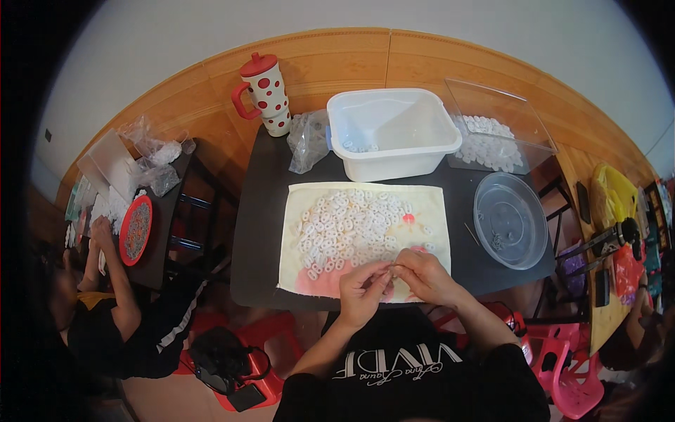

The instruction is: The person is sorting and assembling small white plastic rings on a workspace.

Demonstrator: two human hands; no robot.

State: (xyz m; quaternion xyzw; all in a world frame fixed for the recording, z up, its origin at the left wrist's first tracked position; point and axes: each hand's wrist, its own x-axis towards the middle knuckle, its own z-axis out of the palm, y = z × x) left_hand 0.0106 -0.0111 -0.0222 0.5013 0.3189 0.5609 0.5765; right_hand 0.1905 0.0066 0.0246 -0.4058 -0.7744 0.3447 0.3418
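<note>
Both of my hands meet over the front edge of a pale yellow cloth (430, 202) on the dark table. My left hand (361, 292) is closed in a pinch, its thumb and fingertips close to those of my right hand (424, 276), which is pinched as well. Whatever lies between the fingertips is too small to make out. Just beyond them, many white oval pieces with two holes (344, 228) are spread in a loose pile across the cloth. Right of the cloth sits a round clear plastic dish (522, 219) with small grey metal bits (498, 242) inside. A thin stick-like tool (471, 234) lies beside it.
At the back stand a white tub (394, 167) with a few pieces, a clear box (492, 149) of white pieces, a crumpled plastic bag (307, 141) and a red-lidded tumbler (271, 98). Left, another person works by a red tray (136, 231). Stools (264, 337) stand near.
</note>
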